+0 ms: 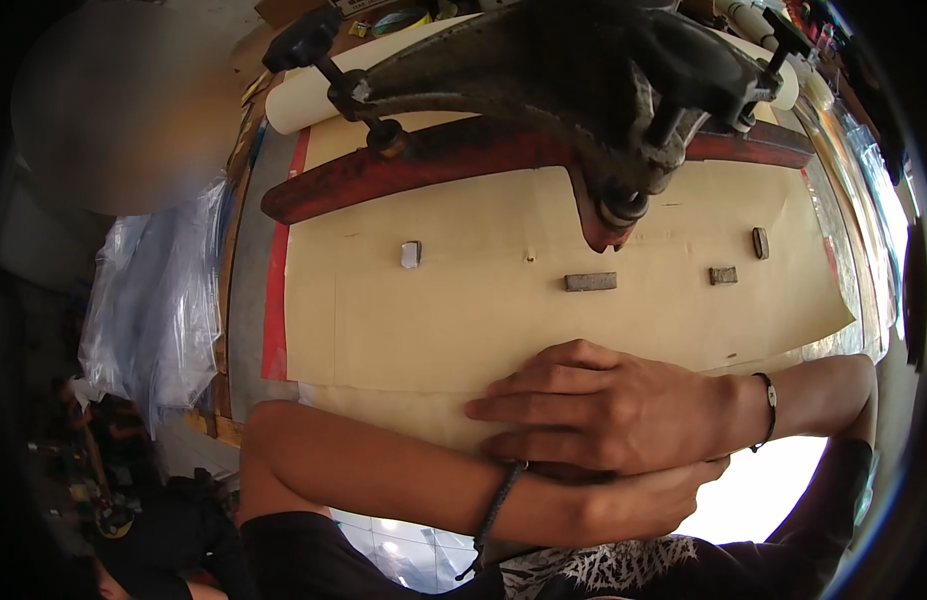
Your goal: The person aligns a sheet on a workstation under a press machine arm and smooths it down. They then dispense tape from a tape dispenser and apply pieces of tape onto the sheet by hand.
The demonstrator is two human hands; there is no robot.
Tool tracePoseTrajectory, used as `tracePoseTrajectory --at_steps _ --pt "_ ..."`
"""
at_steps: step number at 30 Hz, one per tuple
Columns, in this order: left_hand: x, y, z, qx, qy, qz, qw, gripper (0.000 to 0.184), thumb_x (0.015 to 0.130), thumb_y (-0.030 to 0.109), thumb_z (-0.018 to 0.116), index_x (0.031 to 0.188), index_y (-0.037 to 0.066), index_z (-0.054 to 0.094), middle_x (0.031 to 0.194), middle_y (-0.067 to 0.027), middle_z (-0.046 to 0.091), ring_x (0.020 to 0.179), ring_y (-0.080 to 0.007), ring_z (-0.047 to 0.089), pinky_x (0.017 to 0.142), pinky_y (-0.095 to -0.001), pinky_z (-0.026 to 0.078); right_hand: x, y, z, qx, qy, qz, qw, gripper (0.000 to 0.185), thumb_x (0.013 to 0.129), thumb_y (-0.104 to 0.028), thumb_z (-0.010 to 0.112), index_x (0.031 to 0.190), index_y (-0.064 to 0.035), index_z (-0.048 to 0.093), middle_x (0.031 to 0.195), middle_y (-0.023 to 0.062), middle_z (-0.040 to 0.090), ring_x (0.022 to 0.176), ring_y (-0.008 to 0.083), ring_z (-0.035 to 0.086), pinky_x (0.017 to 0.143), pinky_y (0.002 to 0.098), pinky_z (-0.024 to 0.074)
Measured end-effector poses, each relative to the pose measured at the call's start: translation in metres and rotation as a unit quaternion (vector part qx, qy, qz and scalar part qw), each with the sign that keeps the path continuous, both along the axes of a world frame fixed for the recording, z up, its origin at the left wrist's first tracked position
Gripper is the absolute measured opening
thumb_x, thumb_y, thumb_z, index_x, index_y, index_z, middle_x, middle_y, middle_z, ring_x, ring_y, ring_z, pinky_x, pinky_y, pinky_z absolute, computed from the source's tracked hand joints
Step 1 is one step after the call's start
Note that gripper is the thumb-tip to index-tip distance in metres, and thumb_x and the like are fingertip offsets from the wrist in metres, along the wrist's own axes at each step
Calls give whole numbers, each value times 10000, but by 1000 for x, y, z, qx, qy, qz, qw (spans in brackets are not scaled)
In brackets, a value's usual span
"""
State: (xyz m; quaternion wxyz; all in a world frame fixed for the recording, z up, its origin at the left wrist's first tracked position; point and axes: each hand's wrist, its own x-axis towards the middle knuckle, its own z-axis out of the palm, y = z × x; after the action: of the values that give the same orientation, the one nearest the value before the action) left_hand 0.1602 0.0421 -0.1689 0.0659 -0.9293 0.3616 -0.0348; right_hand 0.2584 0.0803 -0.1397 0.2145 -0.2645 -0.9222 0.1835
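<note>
My forearms lie crossed at the near edge of the paper-covered table. My right hand (pixel 603 410) rests palm down, its fingers stretched to the left and slightly apart, holding nothing visible. It partly covers my left hand (pixel 643 500), which reaches rightward under it; most of the left fingers are hidden. Beyond my hands, a long dark block (pixel 590 282) lies on the tan paper (pixel 383 320). To its right are a shorter block (pixel 723 275) and an oval metal piece (pixel 760 243). A small white-topped block (pixel 411 254) sits on the left.
A heavy dark metal frame (pixel 503 65) with knobs hangs over a red bar (pixel 423 165) across the far side. Behind lies a white roll (pixel 293 105). Clear plastic sheets (pixel 158 310) hang at the left edge. A blurred round area covers the upper left.
</note>
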Motion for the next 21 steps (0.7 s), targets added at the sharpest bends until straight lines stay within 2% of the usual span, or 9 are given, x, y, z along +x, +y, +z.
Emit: tracePoseTrajectory --at_steps 21 --pt "3 3 -1 5 3 1 1000 197 862 160 547 776 88 709 805 6 655 830 -159 597 976 -322 429 2 11 4 19 -22 23 999 367 901 -231 513 1208 -81 646 1435 78 528 1340 154 458 1068 340 338"
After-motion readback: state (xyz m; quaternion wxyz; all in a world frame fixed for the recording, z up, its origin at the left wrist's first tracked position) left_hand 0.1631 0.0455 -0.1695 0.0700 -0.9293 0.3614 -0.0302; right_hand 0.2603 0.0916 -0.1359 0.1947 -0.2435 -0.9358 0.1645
